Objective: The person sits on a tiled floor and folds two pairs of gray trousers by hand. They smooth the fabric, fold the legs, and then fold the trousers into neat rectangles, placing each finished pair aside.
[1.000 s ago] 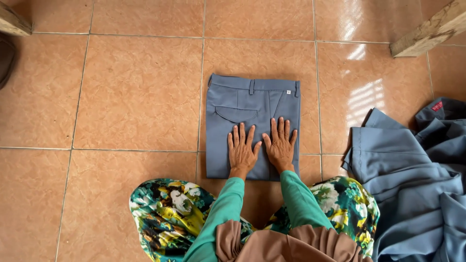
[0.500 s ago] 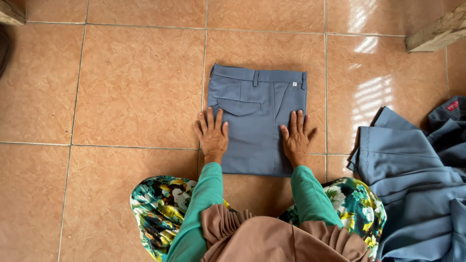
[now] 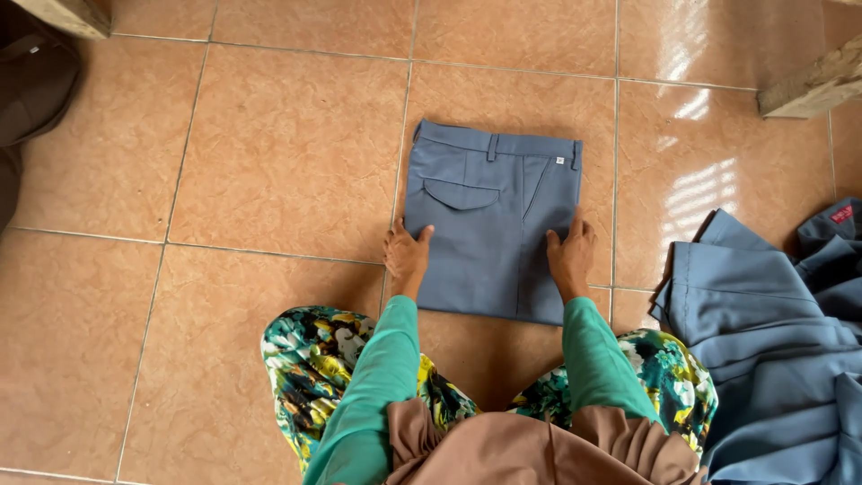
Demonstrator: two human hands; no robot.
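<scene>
A pair of grey-blue trousers [image 3: 489, 220] lies folded into a neat rectangle on the tiled floor, waistband and back pocket at the far end. My left hand [image 3: 407, 256] grips the fold's left edge, thumb on top. My right hand [image 3: 570, 256] grips the right edge the same way. Both arms wear green sleeves. My knees in flowered cloth rest just behind the fold.
A heap of grey-blue garments [image 3: 772, 341] lies on the floor at the right. A wooden beam [image 3: 813, 85] sits at the top right, another piece of wood [image 3: 67, 13] at the top left. A dark brown cloth thing [image 3: 31, 85] lies at the far left.
My hands, side by side flat on the near middle of the trousers, slid apart to the left and right edges and now hold those edges.
</scene>
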